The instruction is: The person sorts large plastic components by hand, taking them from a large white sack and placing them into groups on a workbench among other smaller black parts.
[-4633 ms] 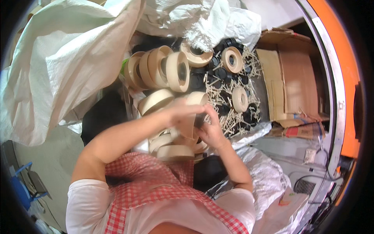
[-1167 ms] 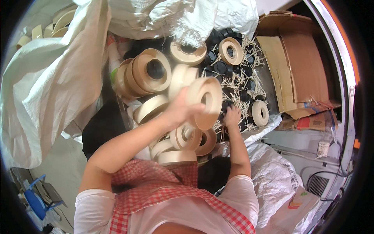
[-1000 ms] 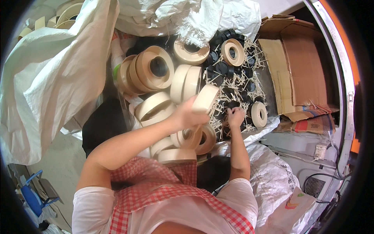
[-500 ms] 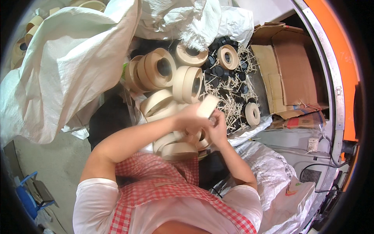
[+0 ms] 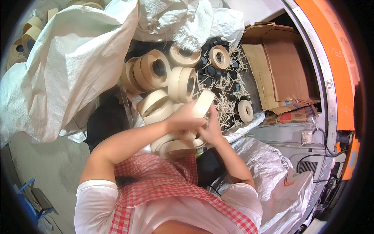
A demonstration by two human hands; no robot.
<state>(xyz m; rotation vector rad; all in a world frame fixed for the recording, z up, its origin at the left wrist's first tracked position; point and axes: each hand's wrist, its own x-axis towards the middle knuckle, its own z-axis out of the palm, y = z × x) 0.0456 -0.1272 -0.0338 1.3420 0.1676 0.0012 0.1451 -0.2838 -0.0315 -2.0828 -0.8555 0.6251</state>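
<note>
A cream plastic ring [image 5: 203, 103], wide-banded like its neighbours, is tilted up on edge in front of me. My left hand [image 5: 182, 118] grips it from the left side. My right hand [image 5: 212, 126] is closed at the ring's right side, its fingertips partly behind the rim; whether it also pinches a small part there is hidden. Just under both hands lie more cream rings [image 5: 177, 149], close to my red checked apron. Left of the held ring is another cream ring [image 5: 152, 102], and beyond it stands a pair of rings side by side [image 5: 181, 84].
Black round parts [image 5: 210, 71] and many thin pale sticks [image 5: 225, 103] are heaped on the right, with a small cream ring [image 5: 245, 111] among them. An open cardboard box [image 5: 286, 66] stands at far right. White woven sacking [image 5: 74, 70] hangs at left.
The held cream ring has turned steeper in my left hand. My right hand's fingers have shifted slightly up along its side. The whole view has moved a little.
</note>
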